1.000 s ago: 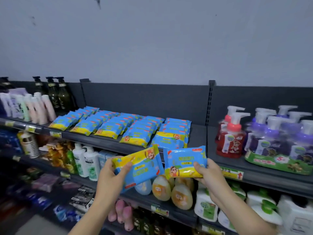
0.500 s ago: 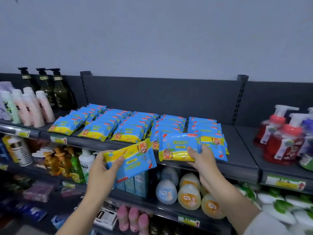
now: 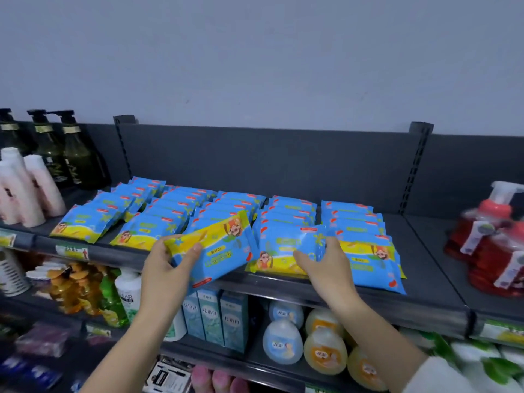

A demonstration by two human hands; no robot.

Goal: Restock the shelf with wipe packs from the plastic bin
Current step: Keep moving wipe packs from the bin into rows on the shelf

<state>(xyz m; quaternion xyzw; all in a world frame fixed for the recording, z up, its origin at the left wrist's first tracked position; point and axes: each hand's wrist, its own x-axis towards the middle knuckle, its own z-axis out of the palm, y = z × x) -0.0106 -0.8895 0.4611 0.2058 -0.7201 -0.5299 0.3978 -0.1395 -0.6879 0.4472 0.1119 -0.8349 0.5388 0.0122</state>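
My right hand (image 3: 326, 265) pinches 1 wipe pack (image 3: 283, 248) at the front of row 4 on the shelf (image 3: 425, 282), so I'd nudge it toward 12 o'clock until square, then lay the tilted pack (image 3: 218, 253) gripped in my left hand (image 3: 166, 269), at its 9 o'clock, flat on row 3

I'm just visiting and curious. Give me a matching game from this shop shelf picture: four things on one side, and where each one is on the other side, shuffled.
Things:
1. tilted wipe pack
2. flat wipe pack
3. dark pump bottles
4. red pump bottles

Places:
a. right end of the top shelf
b. gripped by the left hand
c. left end of the top shelf, at the back
d. held by the right hand at the shelf front

Pairs: 1-b, 2-d, 3-c, 4-a.
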